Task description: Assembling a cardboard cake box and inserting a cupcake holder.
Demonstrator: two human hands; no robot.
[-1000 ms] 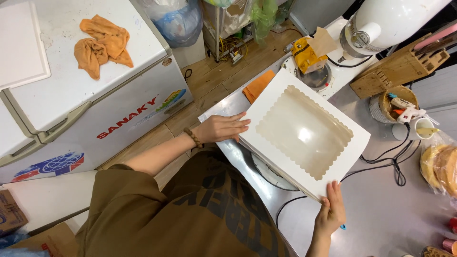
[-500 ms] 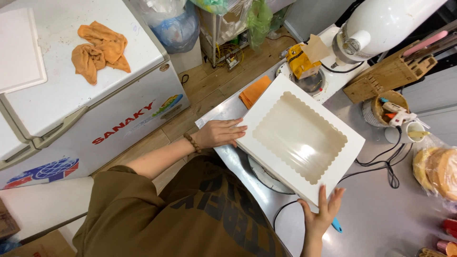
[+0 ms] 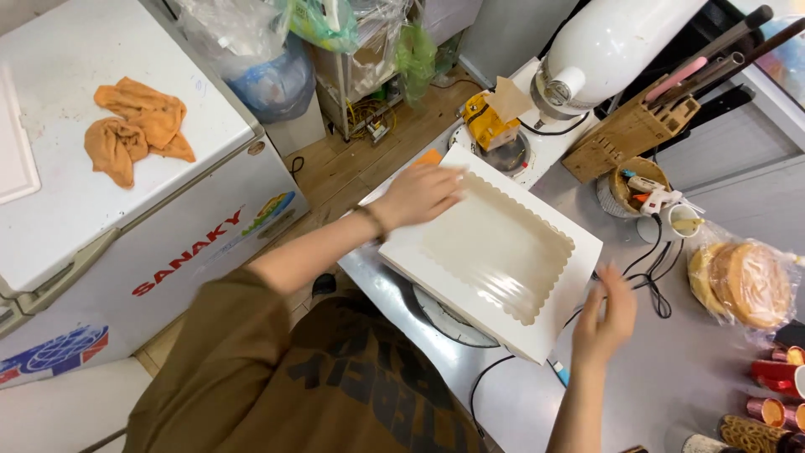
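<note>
From the head camera, a white cake box (image 3: 495, 252) with a scalloped clear window lies flat on the steel bench (image 3: 671, 386), seemingly over a round turntable whose rim shows beneath its near edge. The left hand (image 3: 419, 195) rests flat on the box's far-left corner, fingers spread and pressing rather than gripping. The right hand (image 3: 605, 317) hovers open just beside the box's right edge, fingers splayed and blurred, holding nothing; whether it touches the card I cannot tell.

Risks, as I judge them: the box overhangs the round base, so uneven pressure from one hand could tip or slide it toward the bench edge. Black cables (image 3: 646, 277) run just beside the right hand and could snag.

Containers: through the window the box looks empty. A small woven basket (image 3: 637, 180) holds a glue gun and small bits. A wooden knife block (image 3: 629, 134) carries several handles. A clear bag (image 3: 742, 281) holds round flat cakes. A white stand mixer (image 3: 616, 42) stands behind.
</note>
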